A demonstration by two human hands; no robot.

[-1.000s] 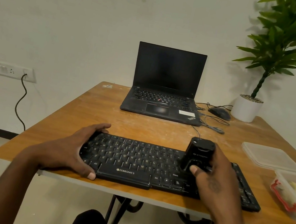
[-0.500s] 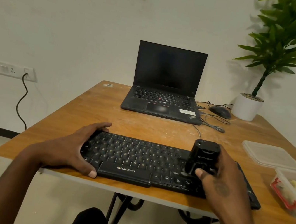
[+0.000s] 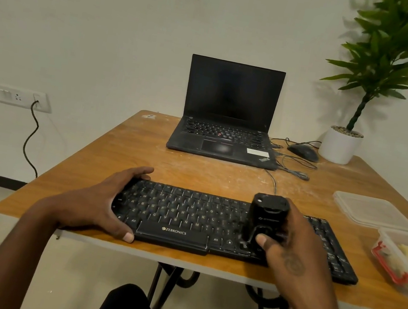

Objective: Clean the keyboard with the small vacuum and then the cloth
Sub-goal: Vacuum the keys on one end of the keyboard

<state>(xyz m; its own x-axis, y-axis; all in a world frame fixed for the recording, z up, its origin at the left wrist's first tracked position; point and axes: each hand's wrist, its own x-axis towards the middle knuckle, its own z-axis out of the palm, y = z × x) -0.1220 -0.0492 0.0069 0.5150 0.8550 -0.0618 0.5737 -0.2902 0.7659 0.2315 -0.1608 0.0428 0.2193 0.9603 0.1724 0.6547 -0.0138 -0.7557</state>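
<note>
Reading "ZEBRONICS" on the keyboard [image 3: 187, 221] at the table's [image 3: 194, 174] near edge, w/ left hand [image 3: 98, 204] clamping its left end and right hand [image 3: 286, 250] wrapped round the vacuum [image 3: 266, 219] standing on the right-side keys, its logo too blurred to read; laptop [image 3: 227, 120] corner says "ThinkPad".

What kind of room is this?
Probably a small home office or study: a wooden desk holds a laptop, a mouse and a keyboard, with a potted plant beside them.
</note>
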